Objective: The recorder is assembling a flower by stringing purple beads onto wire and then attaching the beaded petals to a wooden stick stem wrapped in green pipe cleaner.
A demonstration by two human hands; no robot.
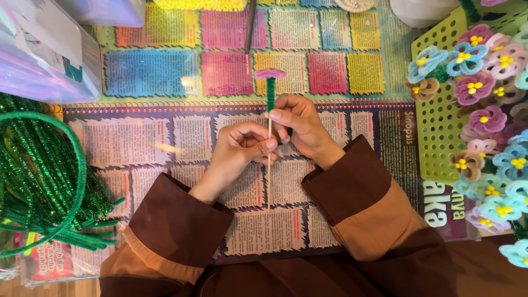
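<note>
My left hand (237, 153) pinches a thin wooden stick (269, 181) near its middle, thumb and fingers closed on it. My right hand (300, 126) grips the same stick higher up, where a green fuzzy pipe cleaner (270, 92) is wound around it as a stem. A small pink pipe-cleaner flower head (270, 73) tops the stick, pointing away from me. The stick's bare lower end reaches down between my brown sleeves. Both hands work over printed newspaper sheets (143, 143).
A thick bundle of green glittery pipe cleaners (38, 170) lies at the left. A yellow-green perforated tray (440, 132) at the right holds several finished flowers (484, 82) in pink, blue, purple and brown. Clear plastic bags (38, 55) sit at top left.
</note>
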